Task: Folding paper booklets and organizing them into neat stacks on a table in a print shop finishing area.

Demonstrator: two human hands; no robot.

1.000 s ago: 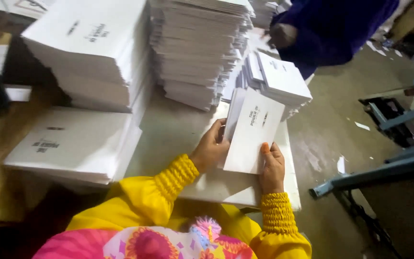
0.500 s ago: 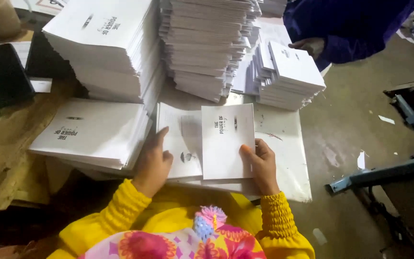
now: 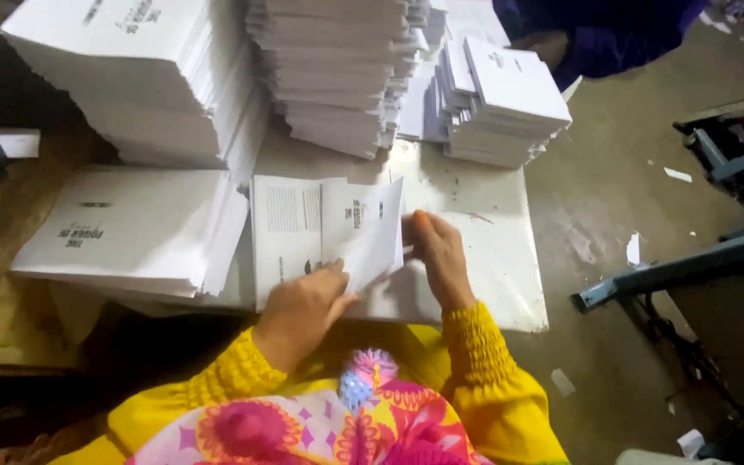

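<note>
A folded white printed sheet is pinched at its lower edge by the left hand and at its right edge by the right hand, both closed on it. It is held raised and tilted, directly ahead of the hands, long axis running away from the body, the right hand slightly farther forward. It rests partly over an opened sheet lying flat just left of it; beyond the folded sheet stands a tall stack of folded sheets.
</note>
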